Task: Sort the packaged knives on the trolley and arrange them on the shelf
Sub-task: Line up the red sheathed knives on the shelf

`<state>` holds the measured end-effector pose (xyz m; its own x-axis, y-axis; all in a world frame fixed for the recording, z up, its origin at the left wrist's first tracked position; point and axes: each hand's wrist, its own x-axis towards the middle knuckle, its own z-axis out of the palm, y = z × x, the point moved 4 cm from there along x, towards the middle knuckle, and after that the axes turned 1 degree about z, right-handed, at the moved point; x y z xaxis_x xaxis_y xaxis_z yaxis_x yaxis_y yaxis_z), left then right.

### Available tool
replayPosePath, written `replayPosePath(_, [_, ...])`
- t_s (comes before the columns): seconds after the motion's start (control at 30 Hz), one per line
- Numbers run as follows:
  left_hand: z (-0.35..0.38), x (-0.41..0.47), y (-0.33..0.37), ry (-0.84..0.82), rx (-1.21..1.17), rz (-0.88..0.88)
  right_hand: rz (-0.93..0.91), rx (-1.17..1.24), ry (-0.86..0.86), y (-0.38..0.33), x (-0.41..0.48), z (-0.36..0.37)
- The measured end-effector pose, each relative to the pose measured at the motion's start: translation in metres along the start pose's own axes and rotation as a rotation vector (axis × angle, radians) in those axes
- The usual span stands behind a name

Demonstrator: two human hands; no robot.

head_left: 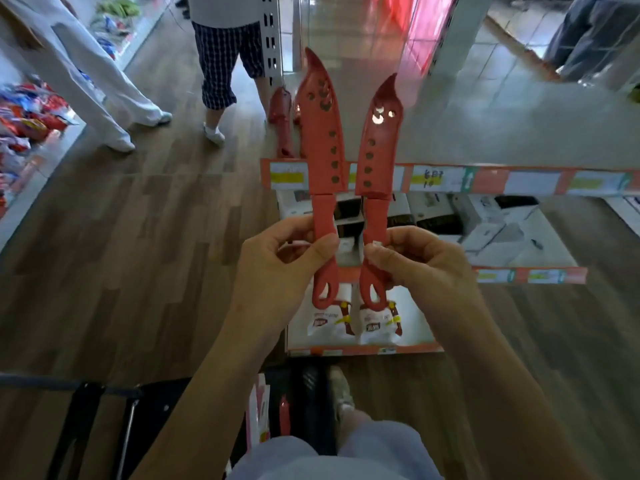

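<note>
The left hand [280,268] pinches the handle of the left knife [323,143] between thumb and curled fingers. The right hand [415,265] grips the handle of the right knife [377,147] the same way, thumb tip pressed to its side. Both knives are red, each blade inside a red perforated sheath. They are held upright side by side in front of the shelf [485,180], tips up and leaning slightly apart, with the looped handle ends hanging below the hands. The two hands are near each other but not touching, and the knives are apart. On the top level of the shelf, just behind the left knife, more red sheathed knives [281,123] stand at its left end. The shelf's front edge carries an orange strip of price labels. Grey and white boxes [502,223] sit on the level below, and white pouches [375,323] lie on the lowest level. The trolley [86,393] shows as a black frame at the bottom left. Close to it, low in the view, a pink-and-white packet [258,410] and another red knife [284,414] stand upright; whether they are in the trolley cannot be told. Two other people stand on the wooden floor [138,220] beyond, one in white trousers [97,81] and one in checked shorts [225,64].
</note>
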<state>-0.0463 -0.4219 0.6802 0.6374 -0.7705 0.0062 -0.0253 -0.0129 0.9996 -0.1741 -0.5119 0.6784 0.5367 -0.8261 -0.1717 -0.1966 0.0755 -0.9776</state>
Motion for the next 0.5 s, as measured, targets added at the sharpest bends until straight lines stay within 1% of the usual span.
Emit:
replayPosePath(0.07, [0.008,0.026,0.0,0.031,-0.005,-0.002,0.008,-0.014,-0.021,-0.006,0.03,-0.007])
replayPosePath(0.27, [0.019,0.094,0.002,0.114,-0.029,-0.081,0.013,-0.124,-0.045,-0.029,0.113,-0.019])
replayPosePath(0.43, [0.015,0.138,0.0,0.165,-0.004,-0.075,0.031,-0.13,-0.047,-0.037,0.172,-0.013])
replayPosePath(0.5, [0.011,0.153,0.001,0.159,0.046,-0.047,0.045,-0.133,-0.098,-0.038,0.188,-0.008])
